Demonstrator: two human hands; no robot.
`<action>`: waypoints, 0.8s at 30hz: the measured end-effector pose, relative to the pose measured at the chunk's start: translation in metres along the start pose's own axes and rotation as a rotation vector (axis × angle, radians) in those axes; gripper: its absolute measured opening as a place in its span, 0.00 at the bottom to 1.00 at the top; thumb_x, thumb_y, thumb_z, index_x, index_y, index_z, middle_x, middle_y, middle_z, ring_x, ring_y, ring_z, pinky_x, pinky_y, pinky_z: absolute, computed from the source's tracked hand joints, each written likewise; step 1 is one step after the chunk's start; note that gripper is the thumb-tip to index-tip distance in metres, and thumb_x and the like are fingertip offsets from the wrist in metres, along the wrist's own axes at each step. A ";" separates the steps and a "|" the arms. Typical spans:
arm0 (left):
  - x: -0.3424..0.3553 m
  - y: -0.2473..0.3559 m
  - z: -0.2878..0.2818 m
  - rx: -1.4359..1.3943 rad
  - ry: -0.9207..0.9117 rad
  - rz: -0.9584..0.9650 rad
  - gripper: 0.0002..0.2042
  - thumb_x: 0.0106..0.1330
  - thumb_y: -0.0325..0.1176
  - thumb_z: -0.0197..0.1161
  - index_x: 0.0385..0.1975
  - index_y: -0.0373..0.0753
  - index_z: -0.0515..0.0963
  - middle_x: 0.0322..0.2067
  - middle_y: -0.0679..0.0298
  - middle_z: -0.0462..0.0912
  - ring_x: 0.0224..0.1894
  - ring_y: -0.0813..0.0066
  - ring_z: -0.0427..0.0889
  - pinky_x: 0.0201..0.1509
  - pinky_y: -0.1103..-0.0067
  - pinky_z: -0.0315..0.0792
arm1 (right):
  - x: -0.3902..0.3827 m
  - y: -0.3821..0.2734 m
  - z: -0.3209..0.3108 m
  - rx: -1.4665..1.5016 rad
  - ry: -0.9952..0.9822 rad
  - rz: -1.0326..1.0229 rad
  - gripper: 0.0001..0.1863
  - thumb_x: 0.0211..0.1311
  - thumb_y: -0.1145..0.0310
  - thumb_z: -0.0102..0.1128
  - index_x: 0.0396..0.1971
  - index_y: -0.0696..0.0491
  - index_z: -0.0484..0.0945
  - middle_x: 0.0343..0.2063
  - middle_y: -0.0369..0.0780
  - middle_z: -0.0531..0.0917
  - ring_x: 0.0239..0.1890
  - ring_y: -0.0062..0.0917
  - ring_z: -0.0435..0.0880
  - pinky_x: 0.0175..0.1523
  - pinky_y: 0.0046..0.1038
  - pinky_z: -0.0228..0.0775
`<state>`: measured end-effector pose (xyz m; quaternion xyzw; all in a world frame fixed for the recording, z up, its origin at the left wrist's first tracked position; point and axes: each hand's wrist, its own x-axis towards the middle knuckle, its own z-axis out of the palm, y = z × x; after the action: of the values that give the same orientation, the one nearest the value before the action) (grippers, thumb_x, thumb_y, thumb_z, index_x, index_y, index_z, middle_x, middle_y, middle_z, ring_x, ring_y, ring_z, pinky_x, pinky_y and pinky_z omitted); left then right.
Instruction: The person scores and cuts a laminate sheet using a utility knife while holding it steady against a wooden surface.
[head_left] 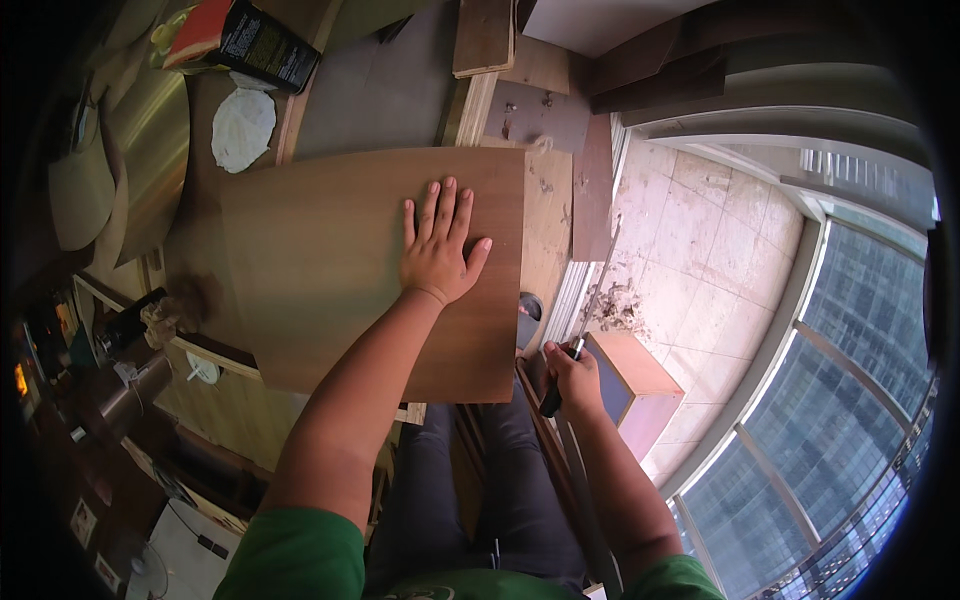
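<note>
A wide brown wood-grain panel (320, 250) lies before me, its right end near my right side. My left hand (440, 240) rests flat on it, palm down and fingers spread, toward its right end. Off the panel's lower right corner, my right hand (574, 382) is closed round the black handle of a slender tool. Its long thin metal shaft (603, 272) points away from me and slightly right, apart from the panel. From this angle I cannot tell whether it is a blade, a file or a rod.
Beyond the panel stand a black and red can (265, 48) and a crumpled white sheet (243, 128). A small box (640, 375) sits right of my right hand, on a tiled floor (715, 240) with scattered debris. Large windows (830, 370) line the right side.
</note>
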<state>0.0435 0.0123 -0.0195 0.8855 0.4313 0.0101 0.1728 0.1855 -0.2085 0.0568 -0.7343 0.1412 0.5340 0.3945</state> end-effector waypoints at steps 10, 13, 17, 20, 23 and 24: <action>-0.102 -0.014 -0.029 -0.287 0.106 -0.149 0.32 0.70 0.43 0.63 0.73 0.40 0.64 0.76 0.47 0.55 0.78 0.42 0.53 0.79 0.51 0.48 | 0.037 0.018 0.041 0.159 0.088 -0.059 0.17 0.70 0.58 0.64 0.49 0.53 0.82 0.40 0.33 0.84 0.36 0.17 0.75 0.42 0.22 0.68; -0.201 -0.042 -0.036 -0.537 0.246 -0.585 0.33 0.72 0.42 0.64 0.73 0.37 0.62 0.76 0.45 0.56 0.77 0.44 0.55 0.78 0.56 0.52 | 0.043 0.001 0.057 0.169 0.188 -0.172 0.18 0.69 0.55 0.65 0.44 0.56 0.81 0.37 0.36 0.84 0.32 0.18 0.75 0.39 0.22 0.69; -0.307 -0.105 -0.041 -0.376 0.360 -1.007 0.36 0.72 0.45 0.64 0.73 0.32 0.59 0.74 0.40 0.58 0.75 0.40 0.57 0.78 0.55 0.53 | 0.073 -0.019 0.054 0.225 0.154 -0.221 0.11 0.66 0.66 0.67 0.39 0.59 0.80 0.33 0.37 0.80 0.35 0.22 0.80 0.44 0.26 0.77; -0.346 -0.151 -0.055 -0.290 0.430 -1.059 0.36 0.73 0.47 0.62 0.73 0.31 0.59 0.74 0.40 0.58 0.75 0.39 0.58 0.77 0.55 0.53 | 0.077 -0.049 0.057 0.212 0.032 -0.174 0.22 0.64 0.68 0.62 0.58 0.55 0.76 0.51 0.40 0.81 0.52 0.25 0.79 0.56 0.32 0.73; -0.332 -0.198 -0.070 -0.221 0.453 -1.043 0.35 0.73 0.49 0.61 0.72 0.31 0.62 0.72 0.39 0.61 0.73 0.39 0.60 0.76 0.55 0.55 | 0.070 -0.062 0.071 0.189 -0.010 -0.125 0.27 0.65 0.66 0.62 0.64 0.54 0.72 0.56 0.38 0.79 0.58 0.25 0.75 0.63 0.35 0.66; -0.333 -0.214 -0.072 -0.211 0.437 -1.050 0.34 0.74 0.49 0.60 0.71 0.30 0.64 0.71 0.40 0.63 0.73 0.40 0.62 0.76 0.56 0.57 | 0.067 -0.063 0.075 0.170 -0.022 -0.109 0.28 0.65 0.65 0.62 0.65 0.54 0.72 0.57 0.37 0.79 0.59 0.25 0.74 0.64 0.35 0.64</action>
<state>-0.3403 -0.0998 0.0244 0.5082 0.8351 0.1485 0.1492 0.2011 -0.0986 0.0148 -0.6987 0.1416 0.5060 0.4855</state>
